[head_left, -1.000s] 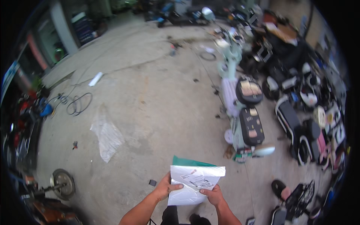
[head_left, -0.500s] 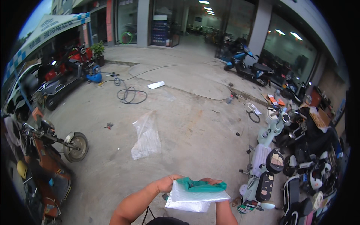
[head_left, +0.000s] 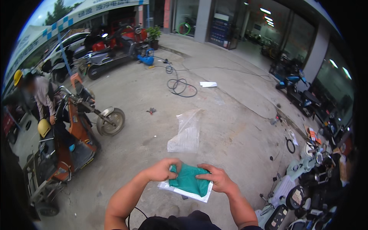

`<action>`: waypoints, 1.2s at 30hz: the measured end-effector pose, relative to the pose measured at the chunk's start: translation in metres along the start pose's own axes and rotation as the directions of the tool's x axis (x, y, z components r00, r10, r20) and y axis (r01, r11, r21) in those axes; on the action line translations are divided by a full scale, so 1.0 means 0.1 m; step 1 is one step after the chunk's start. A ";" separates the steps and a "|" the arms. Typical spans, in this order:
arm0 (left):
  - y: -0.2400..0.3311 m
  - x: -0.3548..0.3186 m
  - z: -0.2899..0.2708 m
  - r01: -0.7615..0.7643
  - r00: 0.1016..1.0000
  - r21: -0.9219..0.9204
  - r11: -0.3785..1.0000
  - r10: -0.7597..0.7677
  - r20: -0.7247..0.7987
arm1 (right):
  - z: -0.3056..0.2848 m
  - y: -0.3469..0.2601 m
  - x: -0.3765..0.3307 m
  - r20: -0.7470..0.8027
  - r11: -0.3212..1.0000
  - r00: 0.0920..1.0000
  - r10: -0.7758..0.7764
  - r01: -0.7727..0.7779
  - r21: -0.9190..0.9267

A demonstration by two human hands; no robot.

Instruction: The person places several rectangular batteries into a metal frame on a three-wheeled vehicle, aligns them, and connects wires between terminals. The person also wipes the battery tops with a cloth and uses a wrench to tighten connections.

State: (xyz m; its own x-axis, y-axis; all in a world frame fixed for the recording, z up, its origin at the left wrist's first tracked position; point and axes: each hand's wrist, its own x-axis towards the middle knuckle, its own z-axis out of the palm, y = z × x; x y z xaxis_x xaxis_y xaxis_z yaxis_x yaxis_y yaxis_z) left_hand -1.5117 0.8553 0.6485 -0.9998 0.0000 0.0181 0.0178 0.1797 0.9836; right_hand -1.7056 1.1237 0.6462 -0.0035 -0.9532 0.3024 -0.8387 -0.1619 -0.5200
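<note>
- Head view: I see the left hand [head_left: 165, 169] gripping the green plastic [head_left: 188, 180] at its left side.
- Right hand [head_left: 219, 179] grips its right side.
- Green plastic: near centre, over a white pouch [head_left: 165, 186].
- Clear sheet [head_left: 186, 133]: ground, farther.

Two bare hands out there, one left hand [head_left: 165, 170], one right hand [head_left: 221, 179]! One green plastic bundle [head_left: 189, 179], one white packet [head_left: 165, 186]. The count rolls on: one clear plastic sheet [head_left: 185, 132], one white strip [head_left: 208, 84], one dark hose [head_left: 169, 69], one blue compressor [head_left: 146, 59], one potted plant [head_left: 153, 33], and two yellow helmets [head_left: 44, 128]!
</note>
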 end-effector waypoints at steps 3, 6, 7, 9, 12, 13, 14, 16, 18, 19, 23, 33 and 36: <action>0.22 -0.17 -0.11 -0.010 0.998 0.280 0.960 0.025 -0.052 | -0.18 0.11 0.17 0.134 0.780 0.955 0.265 -0.294 0.553; 0.48 -0.17 0.03 -0.122 0.991 0.490 0.863 0.134 0.012 | -0.12 0.08 0.46 0.026 0.740 0.973 0.228 -0.191 0.645; 0.57 -0.13 0.13 -0.165 0.984 0.486 0.858 0.177 0.020 | 0.02 0.04 0.60 -0.007 0.793 0.980 0.201 -0.159 0.589; 0.73 -0.10 0.23 -0.131 0.987 0.528 0.839 0.160 -0.010 | 0.15 0.04 0.80 0.349 0.783 0.897 0.272 -0.417 0.460; 0.80 -0.29 0.26 0.032 0.967 0.453 0.891 0.087 -0.239 | 0.32 0.14 0.93 0.400 0.799 0.896 0.192 -0.379 0.466; 0.76 -0.39 0.23 -0.004 0.922 0.318 0.948 0.127 -0.366 | 0.34 0.19 0.91 0.419 0.710 0.876 0.238 -0.451 0.540; 0.70 -0.49 0.20 -0.041 0.863 0.185 0.982 0.128 -0.488 | 0.37 0.23 0.90 0.465 0.604 0.814 0.348 -0.574 0.552; 0.48 -0.63 0.22 -0.143 0.776 -0.231 0.962 -0.035 -0.629 | 0.50 0.27 0.91 0.413 0.291 0.879 0.238 -0.470 0.833; 0.24 -0.62 0.32 -0.210 0.679 -0.343 0.915 -0.116 -0.725 | 0.67 0.23 0.98 0.319 -0.029 0.932 0.172 -0.319 0.947; 0.13 -0.58 0.41 -0.119 0.597 -0.283 0.952 -0.160 -0.786 | 0.74 0.22 1.05 0.299 -0.076 0.949 0.102 -0.292 0.953; 0.02 -0.83 0.70 -0.267 0.687 -0.473 0.839 -0.178 -0.704 | 0.95 0.02 1.31 0.324 -0.034 0.944 0.059 -0.323 0.946; 0.15 -1.97 0.78 -0.052 0.445 -0.043 0.998 -0.016 -0.895 | 1.73 -0.74 1.81 0.390 0.260 0.912 -0.131 -0.348 0.901; 0.22 -2.59 0.72 -0.203 0.465 -0.139 0.969 -0.029 -0.885 | 2.04 -1.14 2.00 0.422 -0.060 0.879 -0.224 -0.444 0.894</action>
State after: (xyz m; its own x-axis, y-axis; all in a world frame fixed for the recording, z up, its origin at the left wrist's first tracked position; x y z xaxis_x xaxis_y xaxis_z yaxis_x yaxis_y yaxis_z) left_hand -1.2528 0.9300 0.6525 -0.4621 -0.8759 0.1386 0.2208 0.0378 0.9746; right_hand -1.4994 0.8989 0.6028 0.4144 -0.9090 0.0450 0.5386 0.2051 -0.8172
